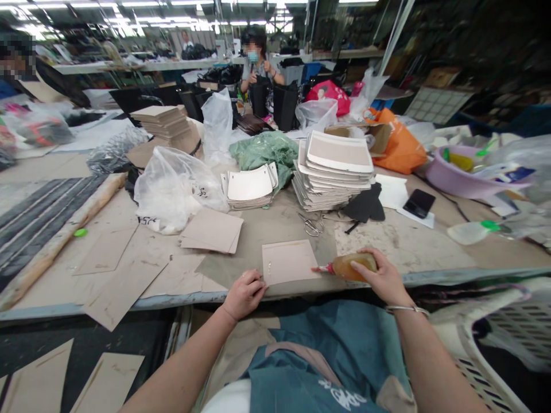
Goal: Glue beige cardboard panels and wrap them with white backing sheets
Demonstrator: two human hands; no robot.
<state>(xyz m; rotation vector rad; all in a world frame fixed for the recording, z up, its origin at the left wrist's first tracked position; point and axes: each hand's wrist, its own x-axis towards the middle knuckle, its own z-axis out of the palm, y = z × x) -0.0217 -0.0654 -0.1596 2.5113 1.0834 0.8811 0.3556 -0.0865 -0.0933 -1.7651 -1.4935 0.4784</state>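
Note:
My right hand point(385, 280) is wrapped round a glue bottle point(350, 267) of amber liquid, lying nearly level. Its red nozzle points left, its tip at the right edge of a beige cardboard panel point(290, 262). Small wet-looking drops show near the panel's left side. At the panel's lower left corner, my left hand point(245, 293) is closed with fingers curled; what they pinch, if anything, is hidden. Scissors point(311, 225) lie just beyond the panel. A small stack of similar panels point(213, 230) is to its left.
Behind stand a tall stack of white-edged panels point(333, 172) and a smaller stack point(248, 186). Plastic bags point(174, 189), a phone point(419, 203) and a purple basin point(465, 175) lie around. Loose panels point(124, 287) overhang the front edge. A white basket point(508, 338) stands at right.

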